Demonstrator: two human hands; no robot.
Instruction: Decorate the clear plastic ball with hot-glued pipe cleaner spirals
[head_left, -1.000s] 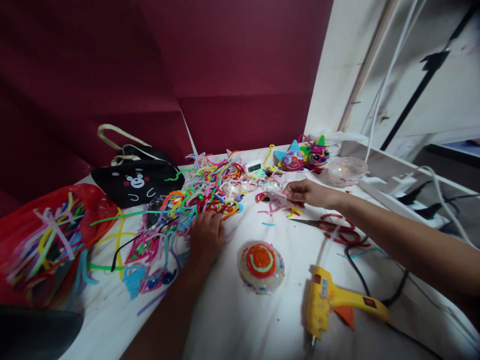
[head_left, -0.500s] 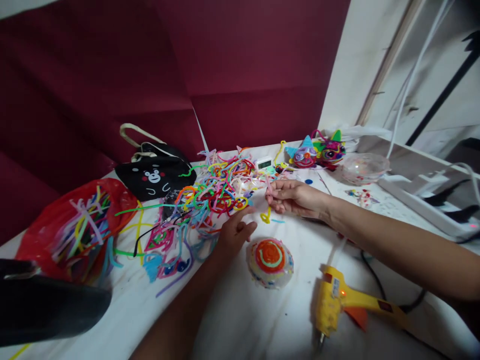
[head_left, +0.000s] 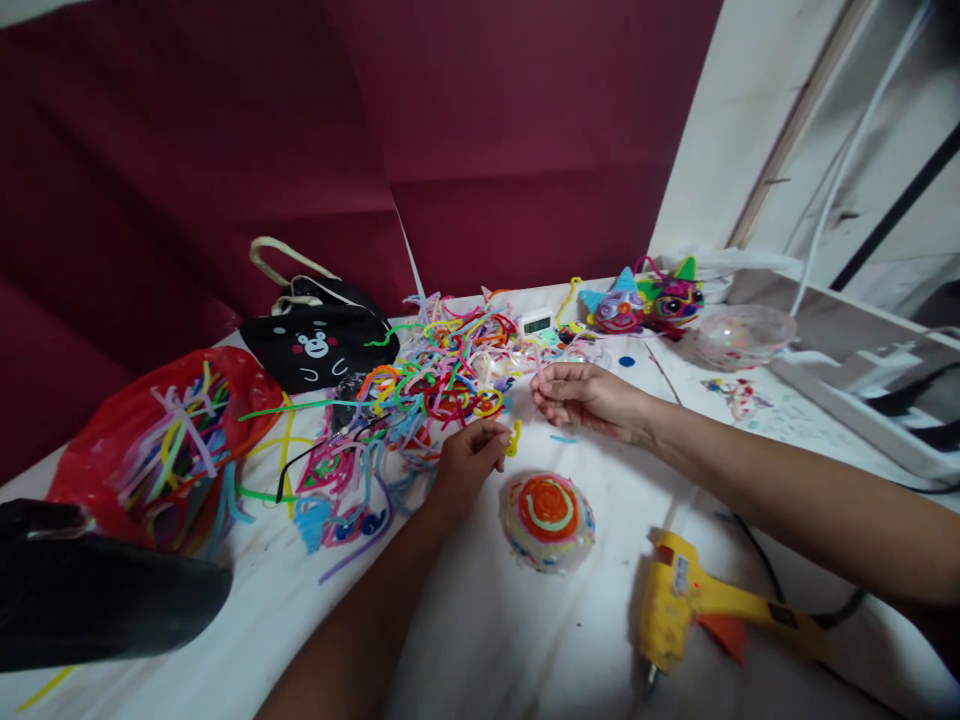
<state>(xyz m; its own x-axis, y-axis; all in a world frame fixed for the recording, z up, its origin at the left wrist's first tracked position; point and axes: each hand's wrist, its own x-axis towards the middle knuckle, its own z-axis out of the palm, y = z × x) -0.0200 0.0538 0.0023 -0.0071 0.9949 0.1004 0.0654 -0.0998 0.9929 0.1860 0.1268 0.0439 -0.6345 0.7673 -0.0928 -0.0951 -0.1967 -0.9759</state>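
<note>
My left hand [head_left: 466,462] pinches a small yellow curled pipe cleaner [head_left: 514,438] between thumb and fingers, just left of a clear dome [head_left: 549,520] with an orange, white and red spiral on top. My right hand [head_left: 581,394] holds a thin pink pipe cleaner piece [head_left: 537,366] upright at its fingertips, a short way above and right of the left hand. A tangled heap of coloured pipe cleaners [head_left: 420,385] lies right behind both hands on the white table [head_left: 480,640].
A yellow glue gun [head_left: 686,600] with a cord lies at the front right. Two pipe-cleaner cat faces [head_left: 645,300], a small timer [head_left: 536,322] and a clear bowl [head_left: 742,335] stand at the back. A black bear bag [head_left: 319,340] and red bag of pipe cleaners [head_left: 157,440] sit left.
My left hand left the pipe cleaner heap, moved right and took hold of the yellow curl. My right hand drew back toward the middle with the pink piece. The view shifted left.
</note>
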